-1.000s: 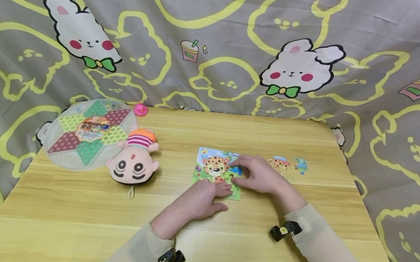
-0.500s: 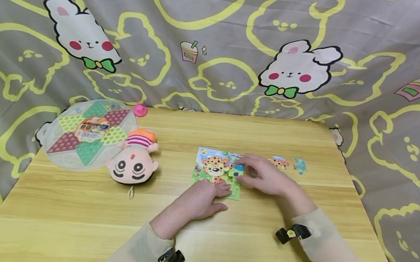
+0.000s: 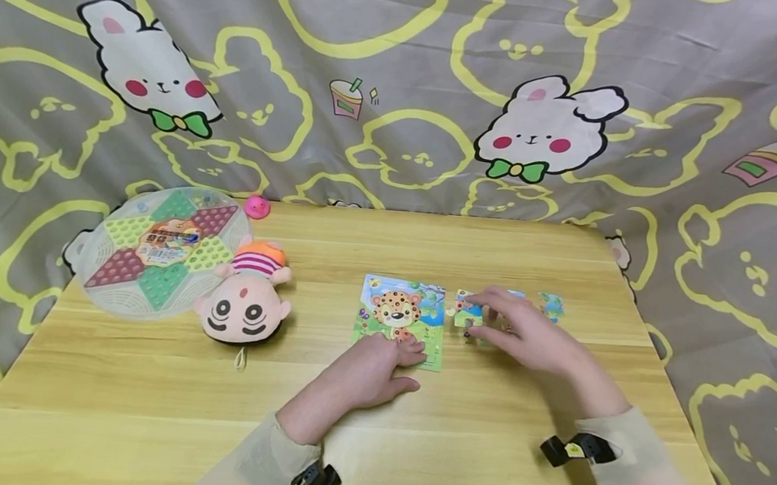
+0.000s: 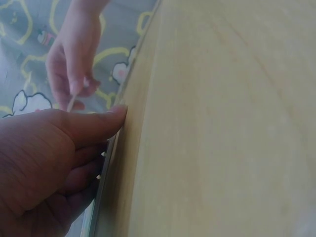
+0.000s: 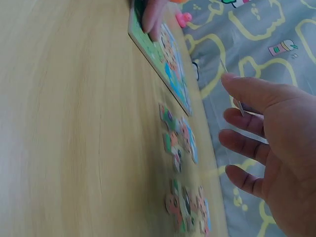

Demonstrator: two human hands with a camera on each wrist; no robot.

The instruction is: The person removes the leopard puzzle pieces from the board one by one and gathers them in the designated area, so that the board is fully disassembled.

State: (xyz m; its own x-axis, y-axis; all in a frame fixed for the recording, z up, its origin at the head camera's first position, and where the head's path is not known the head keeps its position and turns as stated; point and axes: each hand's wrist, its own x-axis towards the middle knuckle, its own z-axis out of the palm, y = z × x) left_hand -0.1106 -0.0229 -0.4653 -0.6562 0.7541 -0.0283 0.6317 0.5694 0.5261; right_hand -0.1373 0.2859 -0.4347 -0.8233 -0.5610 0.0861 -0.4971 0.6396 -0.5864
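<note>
A jigsaw puzzle board (image 3: 429, 320) with a cartoon leopard lies on the table. My left hand (image 3: 369, 369) rests on its lower part, fingers laid over the picture and hiding some of it. Just right of the board, my right hand (image 3: 524, 331) pinches a puzzle piece (image 3: 468, 317) with blue and green on it. In the right wrist view the piece (image 5: 241, 107) appears edge-on between thumb and index finger, raised off the table. Several loose puzzle pieces (image 5: 174, 148) lie beneath and beyond that hand, some of them hidden by it in the head view.
Left of the board lies a plush doll (image 3: 245, 300), its head toward me. A round Chinese checkers board (image 3: 165, 249) sits at the table's far left, with a small pink toy (image 3: 257, 207) near it. A patterned curtain (image 3: 413, 86) hangs behind the table.
My right hand has drawn back to the right, lifting the piece away from the board. Where it was, the board's right side shows in view. The left hand stays put.
</note>
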